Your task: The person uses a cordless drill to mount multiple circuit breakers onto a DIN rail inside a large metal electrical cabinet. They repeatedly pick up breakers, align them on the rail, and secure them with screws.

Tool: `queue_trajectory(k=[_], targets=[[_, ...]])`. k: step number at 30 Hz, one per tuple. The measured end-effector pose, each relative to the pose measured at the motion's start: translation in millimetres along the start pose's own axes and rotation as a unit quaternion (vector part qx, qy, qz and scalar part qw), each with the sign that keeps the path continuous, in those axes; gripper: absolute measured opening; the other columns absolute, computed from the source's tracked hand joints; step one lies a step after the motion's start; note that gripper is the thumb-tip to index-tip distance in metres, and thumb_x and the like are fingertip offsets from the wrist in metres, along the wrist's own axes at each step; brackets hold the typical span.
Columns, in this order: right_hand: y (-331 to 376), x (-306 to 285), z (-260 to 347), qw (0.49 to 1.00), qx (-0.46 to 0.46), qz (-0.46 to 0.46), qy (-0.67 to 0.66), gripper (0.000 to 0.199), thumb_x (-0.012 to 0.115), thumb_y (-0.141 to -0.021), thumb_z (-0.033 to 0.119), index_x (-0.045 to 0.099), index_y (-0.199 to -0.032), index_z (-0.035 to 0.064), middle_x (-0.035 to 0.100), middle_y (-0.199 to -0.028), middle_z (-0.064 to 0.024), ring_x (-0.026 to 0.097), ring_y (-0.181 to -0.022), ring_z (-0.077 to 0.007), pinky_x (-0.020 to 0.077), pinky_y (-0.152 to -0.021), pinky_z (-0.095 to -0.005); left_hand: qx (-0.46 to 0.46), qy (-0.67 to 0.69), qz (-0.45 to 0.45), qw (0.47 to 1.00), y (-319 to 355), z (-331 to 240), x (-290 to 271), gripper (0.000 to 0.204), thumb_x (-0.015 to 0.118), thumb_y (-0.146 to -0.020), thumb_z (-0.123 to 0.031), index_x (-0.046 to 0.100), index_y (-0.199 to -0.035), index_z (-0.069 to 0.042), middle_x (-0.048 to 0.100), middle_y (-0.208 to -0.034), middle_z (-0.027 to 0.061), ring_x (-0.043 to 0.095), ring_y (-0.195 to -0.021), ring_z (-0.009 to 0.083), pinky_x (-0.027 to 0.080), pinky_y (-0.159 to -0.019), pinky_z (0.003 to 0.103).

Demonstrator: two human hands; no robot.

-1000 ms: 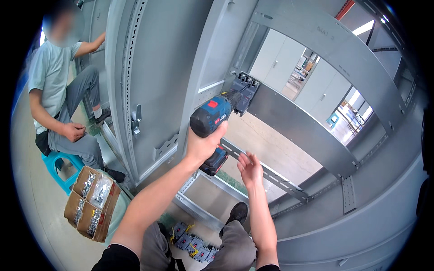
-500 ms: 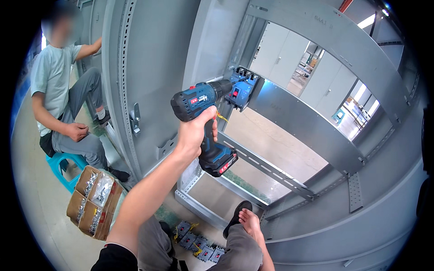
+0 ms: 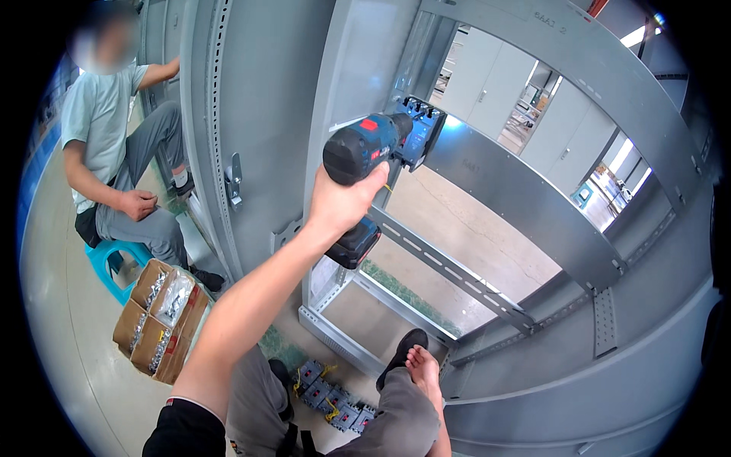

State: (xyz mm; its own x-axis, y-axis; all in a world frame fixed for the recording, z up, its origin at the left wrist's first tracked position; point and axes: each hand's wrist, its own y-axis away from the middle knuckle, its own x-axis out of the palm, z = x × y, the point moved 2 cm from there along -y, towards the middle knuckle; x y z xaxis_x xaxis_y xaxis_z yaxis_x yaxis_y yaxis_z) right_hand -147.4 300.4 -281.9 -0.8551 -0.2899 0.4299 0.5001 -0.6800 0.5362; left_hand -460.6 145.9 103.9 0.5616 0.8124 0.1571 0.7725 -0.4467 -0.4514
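Note:
My left hand is closed round the grip of a blue and black cordless drill. The drill's front end meets the left side of a blue moulded-case circuit breaker; its bit tip is hidden. That breaker is mounted upright on a grey metal crossplate, with dark terminals along its top. Lower right, my right hand hangs over my right knee by my shoe, fingers loosely stretched and holding nothing.
Several more breakers with yellow ties lie on the floor between my legs. A divided cardboard box of metal fasteners stands left. Beyond it a person sits on a turquoise stool. A grey cabinet frame surrounds the work.
The drill has turned to point farther away from me, its body moving slightly right, with its front end closer to the breaker. My right hand stays by the knee.

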Motion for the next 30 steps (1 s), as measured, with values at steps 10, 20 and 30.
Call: queue_trajectory(k=[10,20,30], targets=[[33.7,6.5,34.0,0.992,-0.088,0.029,0.089,0.024,0.049,-0.096,0.014,0.058,-0.114,0.0007,0.065,-0.091,-0.0085,0.061,-0.079,-0.0173,0.0501,-0.069,-0.0316,-0.107,0.058,0.008,0.993,-6.8,-19.4,-4.6,0.018,0.071,-0.085,-0.023,0.061,-0.083,-0.008,0.057,-0.062,0.0004,0.055,-0.049,0.0108,0.047,-0.046,0.027],[66.3,190.5,92.6,0.696,-0.130,0.282,0.647,0.034,0.052,-0.097,0.026,0.061,-0.113,-0.0021,0.065,-0.093,-0.0067,0.061,-0.086,-0.0160,0.0499,-0.077,-0.0311,-0.165,0.199,-0.032,0.966,164.1,47.2,-128.7,0.036,0.062,-0.088,-0.027,0.056,-0.105,0.004,0.056,-0.069,0.0101,0.056,-0.057,0.0187,0.047,-0.054,0.031],[-97.8,35.7,-305.6,0.717,0.103,0.182,0.664,0.020,0.053,-0.084,0.016,0.067,-0.080,0.0024,0.064,-0.069,-0.0098,0.063,-0.058,-0.0204,0.0514,-0.050,-0.0350,-0.316,0.204,-0.023,0.926,282.1,173.5,-197.7,0.050,0.071,-0.079,-0.034,0.056,-0.105,0.005,0.058,-0.070,0.0117,0.056,-0.059,0.0204,0.048,-0.059,0.032]])
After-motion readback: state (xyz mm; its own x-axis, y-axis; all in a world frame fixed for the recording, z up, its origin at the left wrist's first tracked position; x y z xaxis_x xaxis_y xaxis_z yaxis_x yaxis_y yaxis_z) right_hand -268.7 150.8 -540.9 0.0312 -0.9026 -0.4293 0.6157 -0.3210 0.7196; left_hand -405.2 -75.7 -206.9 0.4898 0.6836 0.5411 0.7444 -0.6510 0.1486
